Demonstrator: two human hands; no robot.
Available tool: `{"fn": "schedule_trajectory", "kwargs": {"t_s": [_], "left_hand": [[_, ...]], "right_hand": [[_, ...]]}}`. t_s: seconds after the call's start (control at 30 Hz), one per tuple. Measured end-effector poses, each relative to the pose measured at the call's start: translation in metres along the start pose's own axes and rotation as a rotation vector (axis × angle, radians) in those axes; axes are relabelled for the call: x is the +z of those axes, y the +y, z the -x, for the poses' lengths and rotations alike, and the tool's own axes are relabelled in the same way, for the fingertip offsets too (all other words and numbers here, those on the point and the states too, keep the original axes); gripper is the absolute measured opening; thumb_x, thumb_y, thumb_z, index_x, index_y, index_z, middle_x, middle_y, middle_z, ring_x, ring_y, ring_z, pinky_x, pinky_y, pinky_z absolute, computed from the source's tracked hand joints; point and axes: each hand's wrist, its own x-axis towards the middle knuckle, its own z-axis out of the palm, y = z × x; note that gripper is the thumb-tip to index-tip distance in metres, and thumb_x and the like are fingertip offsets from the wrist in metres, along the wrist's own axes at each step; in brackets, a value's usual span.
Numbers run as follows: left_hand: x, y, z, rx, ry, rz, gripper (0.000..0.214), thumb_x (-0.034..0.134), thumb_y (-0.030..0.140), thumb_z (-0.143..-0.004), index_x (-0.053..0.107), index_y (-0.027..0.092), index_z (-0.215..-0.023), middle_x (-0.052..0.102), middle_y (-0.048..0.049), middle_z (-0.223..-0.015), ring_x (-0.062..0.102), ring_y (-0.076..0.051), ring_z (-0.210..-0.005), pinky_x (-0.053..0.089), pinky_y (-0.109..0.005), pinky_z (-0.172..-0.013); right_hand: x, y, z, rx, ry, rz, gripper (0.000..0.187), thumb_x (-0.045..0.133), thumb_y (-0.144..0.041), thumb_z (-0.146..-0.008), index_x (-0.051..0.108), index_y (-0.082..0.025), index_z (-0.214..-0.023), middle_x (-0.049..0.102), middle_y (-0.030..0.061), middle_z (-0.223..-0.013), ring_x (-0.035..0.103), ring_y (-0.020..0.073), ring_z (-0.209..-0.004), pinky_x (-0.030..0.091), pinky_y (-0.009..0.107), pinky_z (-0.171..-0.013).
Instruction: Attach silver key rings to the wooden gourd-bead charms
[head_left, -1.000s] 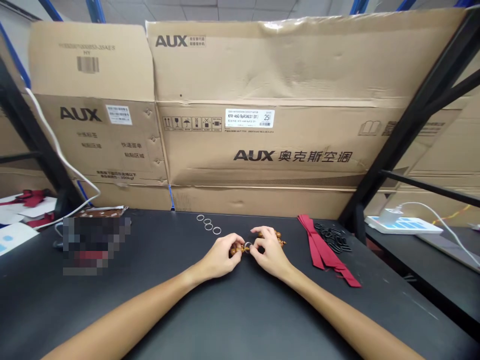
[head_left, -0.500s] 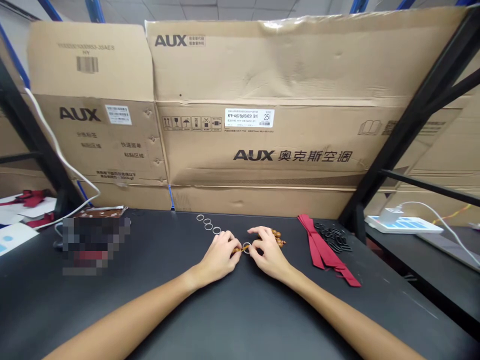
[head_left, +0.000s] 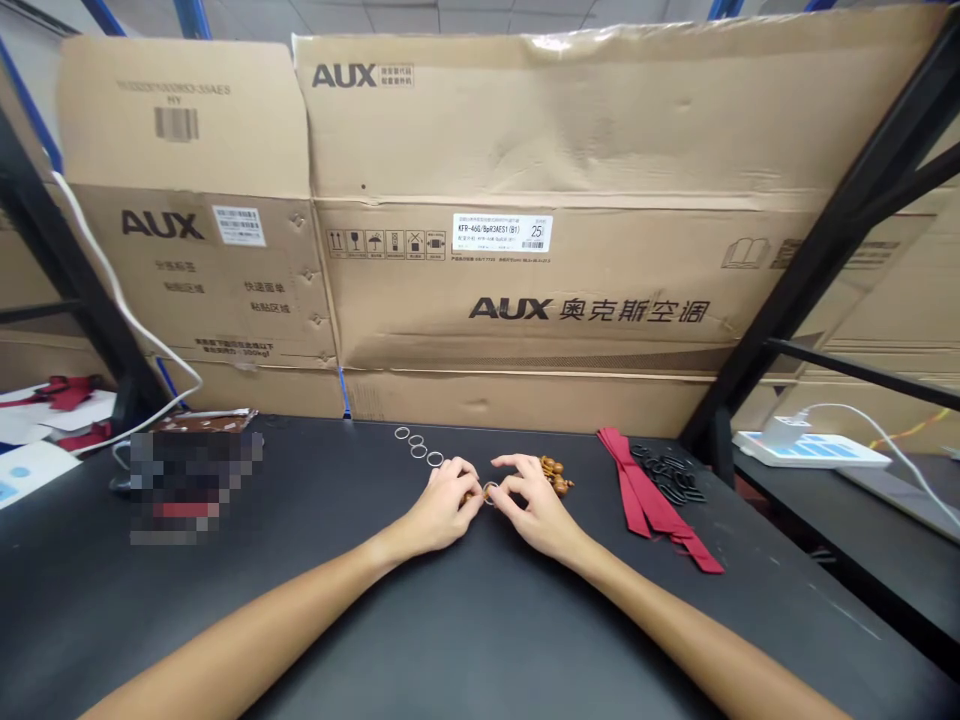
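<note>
My left hand [head_left: 444, 507] is closed in a pinch on a small brown bead piece [head_left: 466, 497], mostly covered by the fingers. My right hand [head_left: 536, 508] has thumb and a finger pressed at a silver metal ring [head_left: 491, 486], its index finger stretched out above. The ring lies between the two hands, close to the left fingertips. Whether a cord passes through it is too small to tell. Behind the right hand rests a cluster of brown wooden beads [head_left: 556, 473]. Beyond my left hand, several silver rings [head_left: 418, 451] lie in a slanting line on the black table [head_left: 360, 640].
Red fabric strips [head_left: 645, 500] and a pile of black buckles [head_left: 673, 475] lie to the right. A pixelated package [head_left: 187, 480] sits at left. Large cardboard boxes [head_left: 525, 150] wall off the back. A white power strip [head_left: 814, 449] stands on the neighbouring surface.
The ring and my right fingertips have shifted slightly left, closer to my left hand. Less of the brown piece shows between the hands. The view has shifted a little.
</note>
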Motion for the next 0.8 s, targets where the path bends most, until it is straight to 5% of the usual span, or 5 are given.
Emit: {"fn": "schedule_trajectory", "kwargs": {"t_s": [0.27, 0.53, 0.8], "left_hand": [[-0.0039, -0.0008, -0.0032, -0.018, -0.072, 0.07, 0.022, 0.043, 0.019, -0.092, 0.056, 0.019, -0.075, 0.057, -0.0048, -0.1, 0.052, -0.019, -0.097, 0.042, -0.035, -0.09], [-0.0093, 0.0016, -0.0041, -0.039, -0.135, 0.129, 0.027, 0.04, 0.023, -0.095, 0.055, 0.018, -0.072, 0.056, -0.004, -0.099, 0.053, -0.018, -0.095, 0.04, -0.036, -0.092], [-0.0082, -0.0076, -0.0073, -0.12, -0.163, 0.288, 0.033, 0.038, 0.028, -0.095, 0.058, 0.018, -0.071, 0.057, -0.0029, -0.095, 0.055, -0.015, -0.081, 0.047, -0.03, -0.079]], "right_hand": [[-0.004, -0.0011, 0.0012, -0.06, -0.011, -0.038, 0.006, 0.059, -0.028, -0.087, 0.059, -0.023, -0.089, 0.055, 0.0098, -0.118, 0.049, 0.0248, -0.116, 0.039, 0.045, -0.1], [-0.0005, 0.0021, 0.0, -0.082, 0.068, 0.007, 0.004, 0.058, -0.026, -0.087, 0.059, -0.022, -0.087, 0.057, 0.0099, -0.111, 0.051, 0.0256, -0.109, 0.043, 0.046, -0.095], [-0.0012, -0.0027, 0.0029, -0.185, -0.01, 0.079, 0.01, 0.06, -0.022, -0.084, 0.063, -0.024, -0.093, 0.054, 0.0096, -0.119, 0.047, 0.0268, -0.116, 0.042, 0.048, -0.097]]}}
